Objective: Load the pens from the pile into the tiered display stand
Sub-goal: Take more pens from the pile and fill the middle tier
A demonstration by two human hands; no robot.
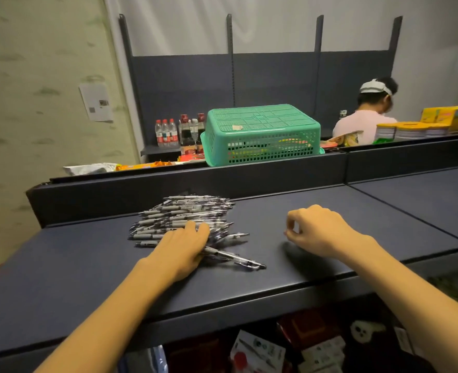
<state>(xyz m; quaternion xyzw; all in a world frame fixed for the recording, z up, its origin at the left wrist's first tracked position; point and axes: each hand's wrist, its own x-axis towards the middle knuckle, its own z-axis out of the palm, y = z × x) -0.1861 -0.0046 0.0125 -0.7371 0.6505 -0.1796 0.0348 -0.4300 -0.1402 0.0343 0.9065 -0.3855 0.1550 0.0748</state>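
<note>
Left hand (pixel 184 244) lying palm down on the near edge of the pile of pens (pixel 184 218), fingers fairly straight and spread over the barrels, pressing rather than gripping. A few loose pens (pixel 234 258) poking out from under that hand toward the right, lying flat on the tabletop (pixel 88 265). Right hand (pixel 315 228) hovering well apart to the right of the pile, fingers loosely curled with thumb and forefinger nearly meeting, holding nothing visible. Pile sitting mid-left on the dark blue tabletop, just before a raised back ledge (pixel 141 184). Beyond the ledge, an overturned green plastic basket (pixel 263 133), drink bottles (pixel 166 133) to its left, tins (pixel 408 130) to its right. Another person (pixel 368 117) sitting further back, facing away. Packaged goods (pixel 257 354) showing on the shelf below.
</note>
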